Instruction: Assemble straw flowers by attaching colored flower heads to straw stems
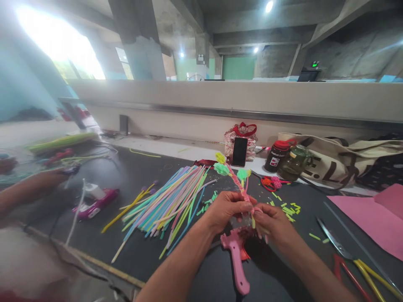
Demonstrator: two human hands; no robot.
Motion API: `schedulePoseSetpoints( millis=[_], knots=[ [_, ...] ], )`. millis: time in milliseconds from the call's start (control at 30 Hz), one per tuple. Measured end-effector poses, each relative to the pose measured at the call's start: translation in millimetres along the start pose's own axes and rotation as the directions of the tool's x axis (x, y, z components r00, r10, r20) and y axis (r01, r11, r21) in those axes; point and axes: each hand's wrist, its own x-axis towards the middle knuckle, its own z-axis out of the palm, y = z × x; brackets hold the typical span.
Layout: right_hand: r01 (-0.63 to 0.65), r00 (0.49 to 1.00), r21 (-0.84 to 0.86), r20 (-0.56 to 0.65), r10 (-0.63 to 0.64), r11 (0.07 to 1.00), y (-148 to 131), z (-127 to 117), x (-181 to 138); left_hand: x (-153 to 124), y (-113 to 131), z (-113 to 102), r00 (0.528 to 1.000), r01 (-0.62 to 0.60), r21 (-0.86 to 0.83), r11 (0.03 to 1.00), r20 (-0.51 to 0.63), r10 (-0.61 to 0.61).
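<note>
A pipe-cleaner flower sprig (236, 178) stands tilted between my hands, its stem wrapped in pink, with mint-green and yellow fuzzy tips at the top. My left hand (228, 207) is closed around the stem's lower part. Close beside it, my right hand (274, 221) pinches a pink pipe cleaner (258, 210) at the stem's lower end; the exact grip is partly hidden by the fingers. Below my hands lies a pink glue gun (236, 262), its front end in shadow. Short cut green pieces (208, 203) and yellow-green pieces (289, 212) are scattered on both sides.
To the left lie many pastel pipe cleaners (170, 201) and a purple glue gun (96, 204). Scissors (335, 241) and pink sheets (374, 214) are at the right. A phone (239, 152), bottles (277, 156) and a bag (327, 159) stand behind. Another person's arm (31, 186) reaches in from the left.
</note>
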Motion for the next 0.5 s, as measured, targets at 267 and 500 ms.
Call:
schedulePoseSetpoints(
  millis=[267,500],
  knots=[
    [-0.031,0.997,0.143,0.074,0.021,0.989,8.2,-11.4,-2.1,5.1,9.8,-0.5,0.981,-0.048,0.203,0.978,0.192,0.008],
    [0.074,0.996,-0.155,-0.041,-0.082,0.985,0.0,-16.4,1.4,16.3,0.9,0.4,0.994,-0.104,0.397,0.912,0.066,0.084]
  ],
)
